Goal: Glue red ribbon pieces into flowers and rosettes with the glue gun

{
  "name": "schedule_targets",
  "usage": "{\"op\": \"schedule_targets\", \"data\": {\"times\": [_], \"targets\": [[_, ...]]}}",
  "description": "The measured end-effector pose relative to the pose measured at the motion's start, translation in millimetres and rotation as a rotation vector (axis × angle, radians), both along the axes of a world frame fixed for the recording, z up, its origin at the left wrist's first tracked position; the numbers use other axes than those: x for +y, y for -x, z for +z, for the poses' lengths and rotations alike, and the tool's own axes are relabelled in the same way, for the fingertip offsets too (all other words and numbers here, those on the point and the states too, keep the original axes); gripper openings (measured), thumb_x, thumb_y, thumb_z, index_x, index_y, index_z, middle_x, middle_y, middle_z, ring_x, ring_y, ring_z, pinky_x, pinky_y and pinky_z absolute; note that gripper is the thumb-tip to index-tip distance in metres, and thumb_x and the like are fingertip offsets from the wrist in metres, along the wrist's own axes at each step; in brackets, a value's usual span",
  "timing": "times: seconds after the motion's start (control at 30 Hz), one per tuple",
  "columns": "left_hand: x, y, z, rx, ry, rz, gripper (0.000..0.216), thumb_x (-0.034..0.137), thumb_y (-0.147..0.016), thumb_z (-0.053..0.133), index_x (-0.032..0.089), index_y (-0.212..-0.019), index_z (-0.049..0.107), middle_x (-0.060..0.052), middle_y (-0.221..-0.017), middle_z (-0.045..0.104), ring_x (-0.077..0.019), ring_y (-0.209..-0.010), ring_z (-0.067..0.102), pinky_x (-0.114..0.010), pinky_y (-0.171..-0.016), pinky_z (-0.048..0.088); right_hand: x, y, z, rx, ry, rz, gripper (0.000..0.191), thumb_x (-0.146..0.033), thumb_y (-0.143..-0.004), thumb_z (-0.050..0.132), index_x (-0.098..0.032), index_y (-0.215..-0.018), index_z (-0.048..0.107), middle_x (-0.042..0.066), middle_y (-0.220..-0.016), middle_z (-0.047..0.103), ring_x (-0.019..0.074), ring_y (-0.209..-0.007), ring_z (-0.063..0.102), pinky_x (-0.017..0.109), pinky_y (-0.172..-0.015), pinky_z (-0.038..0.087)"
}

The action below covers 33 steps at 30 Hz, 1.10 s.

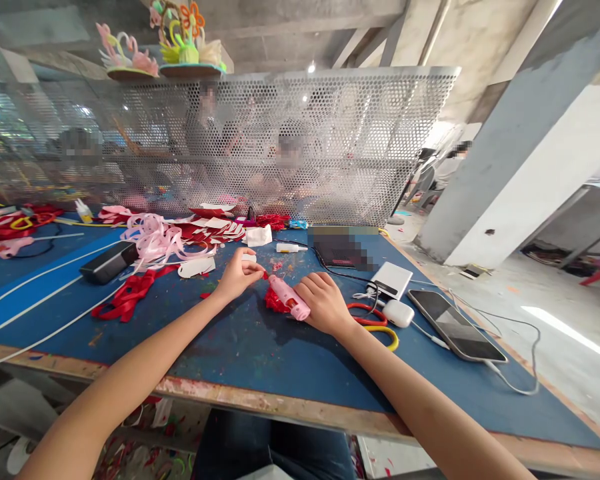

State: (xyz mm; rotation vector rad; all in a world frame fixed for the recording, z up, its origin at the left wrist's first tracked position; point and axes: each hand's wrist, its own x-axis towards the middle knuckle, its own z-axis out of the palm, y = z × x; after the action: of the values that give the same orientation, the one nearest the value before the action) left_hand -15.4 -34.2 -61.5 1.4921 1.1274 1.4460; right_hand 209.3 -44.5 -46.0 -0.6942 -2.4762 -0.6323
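Pink glue gun (pixel 287 297) clamped in the right hand (pixel 326 303), jutting out leftward, nozzle near the left hand (pixel 239 275), fingertips pinched on red ribbon (pixel 265 275).

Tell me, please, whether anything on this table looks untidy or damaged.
Yes: pale pink ribbon lies tangled left of the left hand, and the brown wooden front edge of the blue tabletop looks stained and worn.

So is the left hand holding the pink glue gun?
No, the right hand is gripping the pink glue gun.
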Motion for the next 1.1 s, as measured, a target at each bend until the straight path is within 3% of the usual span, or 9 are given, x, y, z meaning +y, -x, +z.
{"op": "schedule_targets", "data": {"times": [0.87,1.0,1.1], "targets": [[-0.5,1.5,3.5,-0.016,0.006,0.011,0.043,0.018,-0.063,0.07,0.021,-0.095,0.04,0.001,-0.072,0.066,-0.0128,-0.062,0.064,-0.025,-0.063,0.045,0.3,0.2,0.0,-0.068,0.046,-0.046,0.023,-0.03,-0.087,0.042,-0.018,-0.075,0.058,0.006,-0.071,0.055,0.0189,-0.072,0.04,0.032,-0.071,0.027],[-1.5,1.3,6.3,-0.049,0.013,0.012,0.045,0.018,-0.061,0.071,0.021,-0.095,0.04,0.001,-0.072,0.067,-0.0134,-0.065,0.064,-0.026,-0.065,0.046,0.0,2.2,1.5,-0.072,0.101,-0.098,0.016,-0.028,-0.082,0.048,-0.018,-0.075,0.057,0.006,-0.072,0.057,0.0193,-0.074,0.043,0.031,-0.071,0.028],[-2.4,0.6,8.6,-0.085,0.035,0.002,0.046,0.019,-0.06,0.072,0.021,-0.094,0.041,0.001,-0.072,0.067,-0.0137,-0.065,0.064,-0.025,-0.064,0.045,3.9,0.0,0.3,0.007,0.152,-0.218,0.007,-0.02,-0.078,0.05,-0.018,-0.076,0.057,0.008,-0.075,0.058,0.0213,-0.077,0.045,0.032,-0.071,0.028]]}}
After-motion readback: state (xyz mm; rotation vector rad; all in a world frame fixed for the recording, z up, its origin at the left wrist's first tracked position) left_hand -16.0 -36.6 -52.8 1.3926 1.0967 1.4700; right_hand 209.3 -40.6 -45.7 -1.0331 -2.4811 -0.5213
